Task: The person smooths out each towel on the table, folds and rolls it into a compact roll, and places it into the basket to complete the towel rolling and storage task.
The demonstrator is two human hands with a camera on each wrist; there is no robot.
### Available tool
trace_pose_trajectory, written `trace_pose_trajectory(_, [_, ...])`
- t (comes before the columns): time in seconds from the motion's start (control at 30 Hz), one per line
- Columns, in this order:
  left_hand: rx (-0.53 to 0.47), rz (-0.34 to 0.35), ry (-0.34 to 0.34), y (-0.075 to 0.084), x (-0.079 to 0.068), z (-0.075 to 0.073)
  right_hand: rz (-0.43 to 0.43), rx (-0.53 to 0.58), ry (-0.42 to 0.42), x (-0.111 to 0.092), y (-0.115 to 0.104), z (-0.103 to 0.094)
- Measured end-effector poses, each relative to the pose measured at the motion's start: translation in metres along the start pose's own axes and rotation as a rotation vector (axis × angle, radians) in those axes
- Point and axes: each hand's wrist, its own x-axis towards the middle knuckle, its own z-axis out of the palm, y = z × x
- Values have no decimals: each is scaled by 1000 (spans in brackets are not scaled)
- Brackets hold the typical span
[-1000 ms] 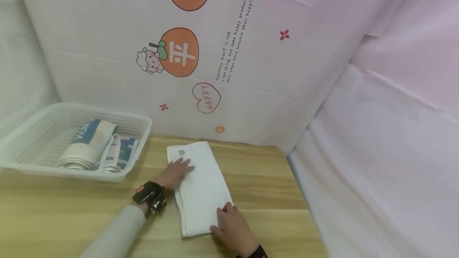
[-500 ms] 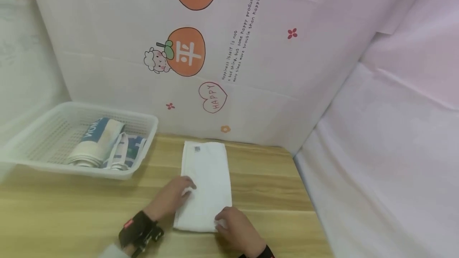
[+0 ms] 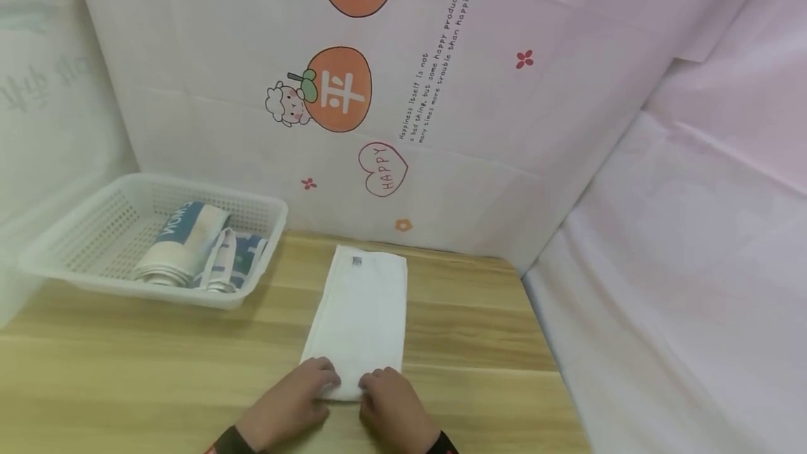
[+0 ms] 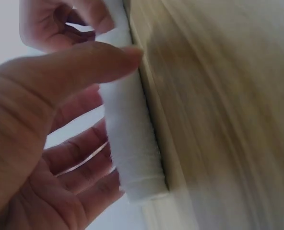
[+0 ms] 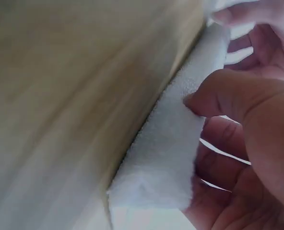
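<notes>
A folded white towel [image 3: 359, 321] lies lengthwise on the wooden table in the head view, with a small grey label at its far end. My left hand [image 3: 290, 401] grips the left part of its near edge, and my right hand [image 3: 397, 408] grips the same edge to the right, a small gap between them. In the left wrist view the thumb [image 4: 99, 62] presses the towel's thick near edge while the other fingers reach over the far side. The right wrist view has the right thumb [image 5: 218, 93] against that edge, fingers curled behind it.
A white plastic basket [image 3: 164, 191] stands at the back left, holding a rolled cream-and-blue towel [image 3: 183, 237] and a rolled blue-and-green patterned cloth [image 3: 233, 258]. A printed white cloth [image 3: 454, 188] hangs behind the table [image 3: 479, 342], and plain white cloth [image 3: 681, 286] hangs at the right.
The left hand has slid from the towel's upper left side down to its near edge. The right hand has shifted inward along that edge, and the towel now lies straighter.
</notes>
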Motion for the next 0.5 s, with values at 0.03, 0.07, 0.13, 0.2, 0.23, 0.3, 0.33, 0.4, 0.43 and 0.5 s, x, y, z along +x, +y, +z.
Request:
trace_pose_trajectory(0.03, [12, 15, 25, 0, 0, 1, 4, 17, 2, 1, 1, 1])
trace_pose_trajectory(0.07, [26, 27, 50, -1, 1, 3, 8, 46, 1, 1, 2, 2])
trace_pose_trajectory(0.13, [57, 41, 92, -1, 3, 6, 10, 112, -7, 1, 4, 3])
trace_pose_trajectory(0.2, [88, 40, 110, -1, 5, 9, 9, 183, -16, 1, 6, 4])
trace_pose_trajectory(0.23, [107, 37, 105, -1, 6, 9, 10, 220, -24, 0, 7, 4])
trace_pose_trajectory(0.3, [146, 28, 85, -1, 7, 11, 19, 280, -40, 0, 9, 3])
trace_pose_trajectory(0.33, [163, 22, 74, -1, 8, 11, 27, 301, -46, 0, 10, 2])
trace_pose_trajectory(0.4, [192, 22, 58, -1, 10, 11, 52, 316, -48, 0, 11, -2])
trace_pose_trajectory(0.43, [195, 16, 51, -1, 11, 11, 64, 307, -36, 0, 12, -4])
trace_pose_trajectory(0.5, [192, -3, 47, -1, 15, 10, 84, 264, 22, 1, 11, -9])
